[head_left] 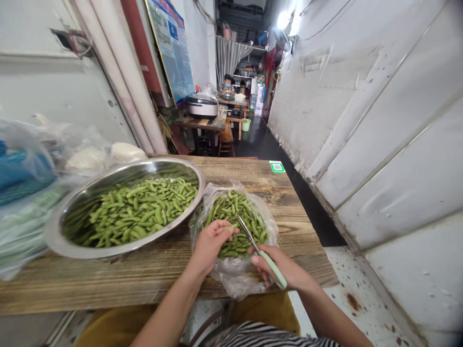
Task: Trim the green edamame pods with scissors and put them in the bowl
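My left hand [214, 241] pinches a green edamame pod [233, 226] between thumb and fingertips. My right hand [277, 265] is closed around the pale green handles of a pair of scissors [265, 258], whose blades point up and left, close to the pod. Both hands are over the near part of a clear plastic bag [269, 214] lying opened on the table. Many edamame pods [226, 202] fill the bag. Left of it, a wide steel basin [126, 251] holds a large heap of edamame pods [141, 207].
A wooden table [292, 212] carries everything, with a green QR-code card [277, 166] at its far right corner. Plastic bags [29, 193] crowd the left side. Beyond are a second table with a white-and-black cooker [201, 106], and a white wall [325, 96] along the right.
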`<control>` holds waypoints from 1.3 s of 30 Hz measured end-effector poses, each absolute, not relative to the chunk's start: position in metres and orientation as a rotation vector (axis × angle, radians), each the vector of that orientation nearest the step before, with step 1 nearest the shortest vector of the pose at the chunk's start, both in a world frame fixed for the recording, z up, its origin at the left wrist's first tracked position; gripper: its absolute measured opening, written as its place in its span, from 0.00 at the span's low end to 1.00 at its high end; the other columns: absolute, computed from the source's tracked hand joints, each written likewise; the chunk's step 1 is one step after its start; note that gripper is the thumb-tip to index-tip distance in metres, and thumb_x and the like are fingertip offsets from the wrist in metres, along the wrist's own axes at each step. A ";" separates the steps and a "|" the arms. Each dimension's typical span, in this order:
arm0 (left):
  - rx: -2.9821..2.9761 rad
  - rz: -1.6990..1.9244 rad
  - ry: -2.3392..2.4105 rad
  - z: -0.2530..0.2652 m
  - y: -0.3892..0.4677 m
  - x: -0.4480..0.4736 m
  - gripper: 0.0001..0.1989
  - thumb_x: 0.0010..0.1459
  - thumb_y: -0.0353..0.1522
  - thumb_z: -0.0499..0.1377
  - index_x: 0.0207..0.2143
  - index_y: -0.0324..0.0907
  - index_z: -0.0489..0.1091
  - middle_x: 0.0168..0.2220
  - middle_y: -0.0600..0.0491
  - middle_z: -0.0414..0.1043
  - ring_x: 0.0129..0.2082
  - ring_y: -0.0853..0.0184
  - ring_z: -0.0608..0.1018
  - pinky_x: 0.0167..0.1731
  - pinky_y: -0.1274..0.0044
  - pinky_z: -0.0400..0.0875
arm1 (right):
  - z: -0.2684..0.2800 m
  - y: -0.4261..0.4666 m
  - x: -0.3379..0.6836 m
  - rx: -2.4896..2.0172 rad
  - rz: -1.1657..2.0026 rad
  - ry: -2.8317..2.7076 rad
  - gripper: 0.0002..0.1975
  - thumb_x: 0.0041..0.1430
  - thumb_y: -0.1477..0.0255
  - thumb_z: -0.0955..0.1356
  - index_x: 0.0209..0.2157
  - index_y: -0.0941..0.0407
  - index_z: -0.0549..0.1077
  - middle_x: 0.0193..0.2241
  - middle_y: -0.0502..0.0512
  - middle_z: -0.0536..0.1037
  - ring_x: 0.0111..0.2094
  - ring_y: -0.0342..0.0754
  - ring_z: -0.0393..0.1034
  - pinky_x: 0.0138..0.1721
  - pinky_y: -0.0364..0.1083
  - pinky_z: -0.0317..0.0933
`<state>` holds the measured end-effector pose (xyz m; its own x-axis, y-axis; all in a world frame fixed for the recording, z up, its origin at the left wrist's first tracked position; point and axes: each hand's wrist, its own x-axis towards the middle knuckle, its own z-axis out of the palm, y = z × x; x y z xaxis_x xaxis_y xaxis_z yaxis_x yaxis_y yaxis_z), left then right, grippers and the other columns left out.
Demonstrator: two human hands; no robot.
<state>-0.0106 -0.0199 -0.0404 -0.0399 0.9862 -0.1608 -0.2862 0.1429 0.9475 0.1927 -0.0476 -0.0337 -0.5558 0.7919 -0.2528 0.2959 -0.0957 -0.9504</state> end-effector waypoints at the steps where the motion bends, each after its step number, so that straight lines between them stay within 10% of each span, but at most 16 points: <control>1: 0.876 1.254 1.118 -0.040 -0.020 -0.010 0.15 0.43 0.36 0.66 0.32 0.38 0.68 0.28 0.52 0.77 0.24 0.73 0.71 0.31 0.79 0.64 | -0.033 -0.047 0.192 -1.189 1.683 -1.796 0.22 0.59 0.52 0.63 0.40 0.57 0.65 0.16 0.42 0.63 0.14 0.38 0.58 0.17 0.37 0.56; 20: 0.752 1.417 1.222 -0.039 -0.003 -0.026 0.11 0.38 0.34 0.63 0.22 0.39 0.63 0.35 0.47 0.76 0.27 0.68 0.76 0.22 0.80 0.63 | -0.041 -0.042 0.190 -1.274 1.740 -1.518 0.22 0.52 0.53 0.69 0.37 0.57 0.66 0.11 0.39 0.59 0.11 0.37 0.53 0.11 0.36 0.51; 26: 1.606 1.254 1.715 -0.048 0.023 -0.032 0.11 0.48 0.30 0.57 0.34 0.42 0.75 0.24 0.56 0.67 0.24 0.69 0.70 0.28 0.76 0.65 | -0.046 -0.043 0.196 -1.250 1.737 -1.532 0.21 0.53 0.53 0.68 0.37 0.57 0.66 0.12 0.39 0.59 0.11 0.37 0.53 0.11 0.36 0.52; 34: 2.258 0.927 1.799 -0.042 0.034 -0.029 0.21 0.53 0.25 0.55 0.50 0.43 0.67 0.44 0.46 0.69 0.42 0.61 0.73 0.42 0.70 0.68 | -0.044 -0.045 0.197 -1.237 1.785 -1.505 0.21 0.53 0.54 0.69 0.36 0.56 0.66 0.12 0.39 0.59 0.11 0.36 0.52 0.11 0.36 0.50; 39: 2.390 0.691 1.792 -0.033 0.034 -0.025 0.13 0.57 0.26 0.51 0.38 0.44 0.73 0.41 0.47 0.70 0.38 0.63 0.74 0.37 0.73 0.67 | -0.040 -0.045 0.194 -1.255 1.794 -1.508 0.22 0.51 0.53 0.69 0.36 0.57 0.66 0.11 0.38 0.59 0.11 0.37 0.53 0.11 0.36 0.50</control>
